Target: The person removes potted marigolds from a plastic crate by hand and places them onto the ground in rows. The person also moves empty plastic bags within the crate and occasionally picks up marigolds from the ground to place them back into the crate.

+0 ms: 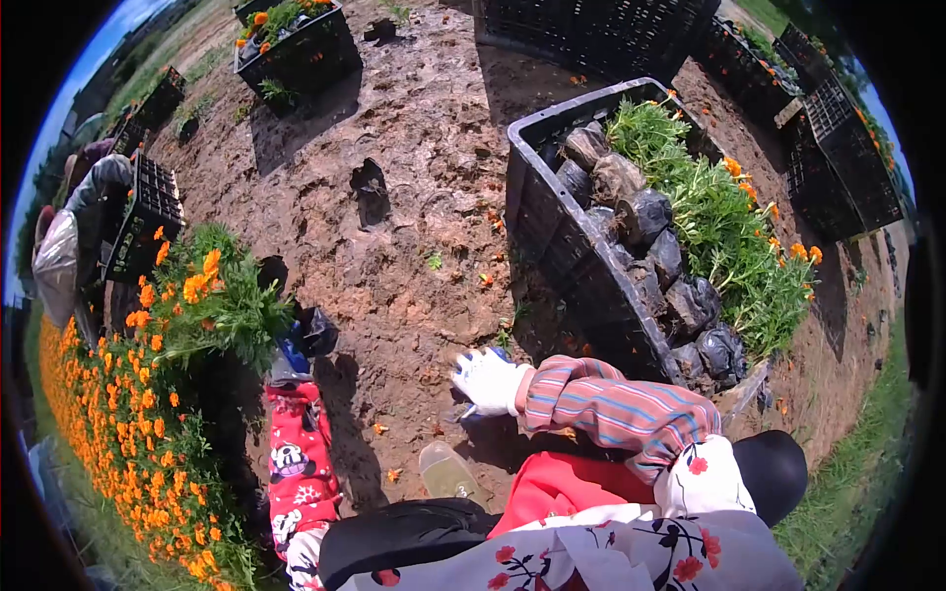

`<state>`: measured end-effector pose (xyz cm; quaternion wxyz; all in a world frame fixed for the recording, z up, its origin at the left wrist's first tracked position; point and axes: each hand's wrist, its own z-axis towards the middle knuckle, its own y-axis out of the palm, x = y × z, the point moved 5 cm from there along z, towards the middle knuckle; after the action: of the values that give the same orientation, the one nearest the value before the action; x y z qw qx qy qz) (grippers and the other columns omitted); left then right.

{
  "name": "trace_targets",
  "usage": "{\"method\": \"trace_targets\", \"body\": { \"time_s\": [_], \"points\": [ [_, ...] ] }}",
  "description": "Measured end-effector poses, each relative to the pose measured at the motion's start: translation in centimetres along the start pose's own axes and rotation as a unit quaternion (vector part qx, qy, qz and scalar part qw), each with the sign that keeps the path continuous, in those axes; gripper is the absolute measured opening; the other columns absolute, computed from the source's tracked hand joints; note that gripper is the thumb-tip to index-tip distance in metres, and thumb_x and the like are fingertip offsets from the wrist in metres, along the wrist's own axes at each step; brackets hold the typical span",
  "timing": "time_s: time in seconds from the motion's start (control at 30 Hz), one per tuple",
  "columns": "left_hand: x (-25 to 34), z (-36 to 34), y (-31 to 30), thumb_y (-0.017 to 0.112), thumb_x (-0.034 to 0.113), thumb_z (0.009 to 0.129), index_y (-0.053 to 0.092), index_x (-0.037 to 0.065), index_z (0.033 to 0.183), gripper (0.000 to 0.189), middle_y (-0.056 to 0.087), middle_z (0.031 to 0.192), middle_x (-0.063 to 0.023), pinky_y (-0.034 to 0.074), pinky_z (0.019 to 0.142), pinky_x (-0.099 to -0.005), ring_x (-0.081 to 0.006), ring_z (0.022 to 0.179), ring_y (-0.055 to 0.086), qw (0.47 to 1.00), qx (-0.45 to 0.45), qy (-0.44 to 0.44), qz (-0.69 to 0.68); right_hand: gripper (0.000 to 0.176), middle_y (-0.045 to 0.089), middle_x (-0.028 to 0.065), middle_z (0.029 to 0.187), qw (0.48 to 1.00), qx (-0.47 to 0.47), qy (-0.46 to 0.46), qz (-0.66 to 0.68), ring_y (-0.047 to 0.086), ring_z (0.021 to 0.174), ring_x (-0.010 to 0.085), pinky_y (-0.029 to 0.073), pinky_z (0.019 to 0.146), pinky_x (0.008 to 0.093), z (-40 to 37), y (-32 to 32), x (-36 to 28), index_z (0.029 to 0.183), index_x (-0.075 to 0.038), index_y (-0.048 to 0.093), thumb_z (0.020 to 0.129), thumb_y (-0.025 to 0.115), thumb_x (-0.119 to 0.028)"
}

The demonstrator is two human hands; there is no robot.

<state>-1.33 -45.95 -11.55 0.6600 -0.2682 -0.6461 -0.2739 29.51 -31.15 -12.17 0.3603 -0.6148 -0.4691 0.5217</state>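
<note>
My left hand, in a blue and white glove below a red patterned sleeve, is closed at the base of a leafy marigold plant with orange flowers. A black plastic root bag shows beside that hand; the fingers are partly hidden. Over the bare soil, my right hand, in a white glove with blue patches, has its fingers apart and nothing visible in them. To its upper right stands a black crate, holding several bagged marigold plants lying on their sides.
Dense marigolds line the left side. Another person bends beside a black crate at the far left. More crates stand at the upper left, top and right. A dark scrap lies on the muddy ground.
</note>
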Motion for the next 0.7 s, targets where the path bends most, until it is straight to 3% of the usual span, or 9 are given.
{"method": "trace_targets", "body": {
  "time_s": [0.07,0.13,0.27,0.33,0.4,0.5,0.6,0.67,0.7],
  "points": [
    [0.2,-0.5,0.6,0.051,0.027,0.088,0.044,0.004,0.128,0.047,0.053,0.117,-0.0104,0.046,0.087,-0.0351,-0.0223,0.106,0.054,0.995,0.026,0.005,0.092,0.029,0.053,0.0163,0.111,0.995,-0.012,0.022,0.092,0.052,0.100,0.0336,0.043,0.080,0.0463,1.7,-3.1,0.9,0.091,-0.005,0.061,0.082,0.056,-0.032],
    [-0.1,-0.9,2.4,0.053,0.028,0.086,0.044,0.004,0.128,0.049,0.051,0.119,-0.0111,0.045,0.088,-0.0357,-0.0229,0.108,0.053,0.986,0.030,0.005,0.164,0.027,0.052,0.0186,0.113,0.987,0.087,0.043,0.124,0.051,0.102,0.0348,0.041,0.084,0.0467,3.8,-4.0,1.6,0.093,-0.006,0.061,0.083,0.057,-0.030],
    [-0.2,-2.8,6.7,0.057,0.031,0.083,0.044,0.004,0.128,0.054,0.046,0.123,-0.0125,0.044,0.090,-0.0369,-0.0243,0.112,0.049,0.966,-0.012,0.014,0.259,0.054,0.041,0.0235,0.127,0.968,0.180,0.108,0.140,0.039,0.118,0.0406,0.032,0.097,0.0495,5.3,-7.3,-0.1,0.122,-0.010,0.051,0.076,0.063,-0.036],
    [-0.3,-3.4,9.3,0.059,0.032,0.081,0.044,0.004,0.128,0.057,0.044,0.126,-0.0132,0.043,0.091,-0.0375,-0.0250,0.113,0.048,0.951,-0.044,0.033,0.304,0.072,0.033,0.0221,0.136,0.982,0.085,0.145,0.088,0.027,0.130,0.0372,0.023,0.105,0.0496,6.2,-8.3,-1.5,0.129,0.000,0.041,0.073,0.061,-0.040],
    [0.2,-3.6,11.4,0.061,0.034,0.079,0.044,0.004,0.127,0.059,0.041,0.128,-0.0139,0.042,0.092,-0.0381,-0.0256,0.115,0.046,0.934,-0.070,0.065,0.344,0.061,0.043,0.0211,0.129,0.941,0.308,0.105,0.089,0.040,0.123,0.0337,0.032,0.100,0.0495,5.8,-8.8,-3.3,0.125,0.000,0.045,0.080,0.057,-0.039],
    [3.3,-3.6,13.7,0.064,0.036,0.076,0.044,0.004,0.127,0.063,0.038,0.131,-0.0150,0.041,0.094,-0.0390,-0.0267,0.118,0.044,0.883,-0.081,0.160,0.434,0.054,0.047,0.0172,0.124,0.951,0.202,0.065,0.226,0.044,0.117,0.0295,0.035,0.095,0.0451,6.6,-8.4,-2.9,0.123,-0.001,0.048,0.083,0.055,-0.037],
    [9.4,-4.5,15.2,0.067,0.038,0.074,0.044,0.004,0.127,0.067,0.034,0.134,-0.0161,0.040,0.096,-0.0399,-0.0277,0.120,0.041,0.762,-0.038,0.323,0.560,0.047,0.051,0.0132,0.118,0.870,0.091,0.051,0.482,0.048,0.110,0.0253,0.039,0.091,0.0407,6.2,-9.9,-0.5,0.121,-0.003,0.050,0.086,0.054,-0.034],
    [15.4,-4.8,16.5,0.069,0.039,0.072,0.043,0.004,0.127,0.070,0.032,0.136,-0.0168,0.039,0.097,-0.0404,-0.0284,0.122,0.040,0.811,-0.005,0.339,0.476,0.043,0.053,0.0106,0.115,0.789,0.088,0.026,0.608,0.050,0.106,0.0225,0.041,0.088,0.0378,5.2,-12.7,1.4,0.119,-0.004,0.052,0.088,0.052,-0.033],
    [19.1,-4.3,18.0,0.070,0.030,0.072,0.043,0.006,0.127,0.066,0.034,0.135,-0.0154,0.036,0.099,-0.0406,-0.0288,0.122,0.039,0.915,-0.034,0.270,0.298,0.040,0.055,0.0093,0.113,0.753,0.097,0.017,0.651,0.051,0.104,0.0211,0.042,0.087,0.0364,4.4,-14.6,2.7,0.119,-0.005,0.053,0.089,0.052,-0.032]
  ]
}}
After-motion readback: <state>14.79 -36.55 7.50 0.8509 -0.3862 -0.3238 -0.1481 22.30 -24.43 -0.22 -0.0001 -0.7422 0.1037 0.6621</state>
